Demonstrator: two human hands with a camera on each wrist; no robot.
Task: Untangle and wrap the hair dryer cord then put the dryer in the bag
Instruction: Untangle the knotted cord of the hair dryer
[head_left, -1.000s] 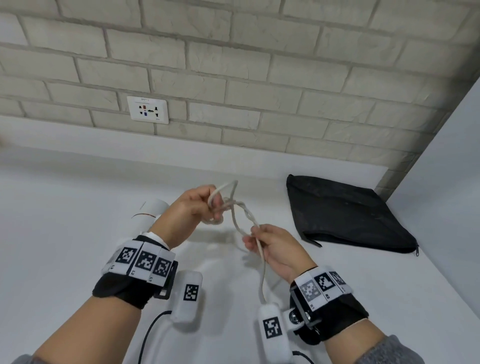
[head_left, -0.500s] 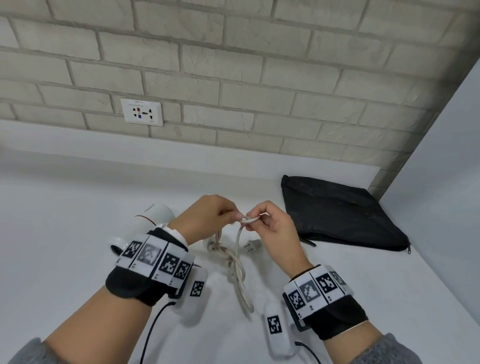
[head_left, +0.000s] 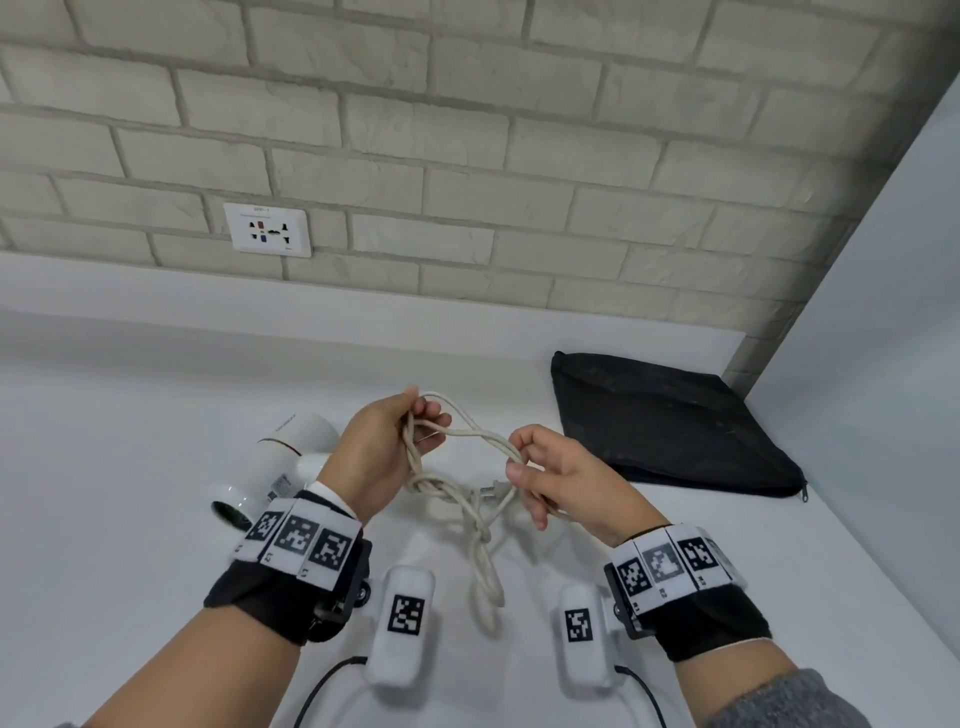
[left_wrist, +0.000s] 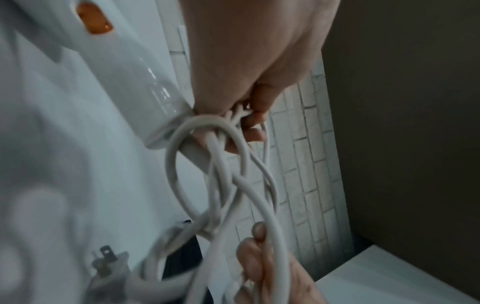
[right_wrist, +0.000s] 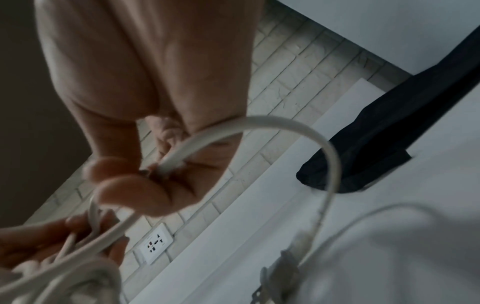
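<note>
A white hair dryer lies on the white counter, left of my hands. Its off-white cord hangs knotted between them, loops trailing down to the counter. My left hand grips a bundle of cord strands above the counter. My right hand pinches a loop of the cord a hand's width to the right. The plug dangles below the tangle. A flat black bag lies at the back right, near the corner.
A wall socket sits in the brick wall above the counter's back ledge. A pale side wall closes off the right. White tagged camera pods hang under both wrists, each with a black cable trailing toward me.
My hands were touching at one strand half a second ago; they have drawn apart and risen, stretching a cord loop between them. The tangle is lifted partly off the counter.
</note>
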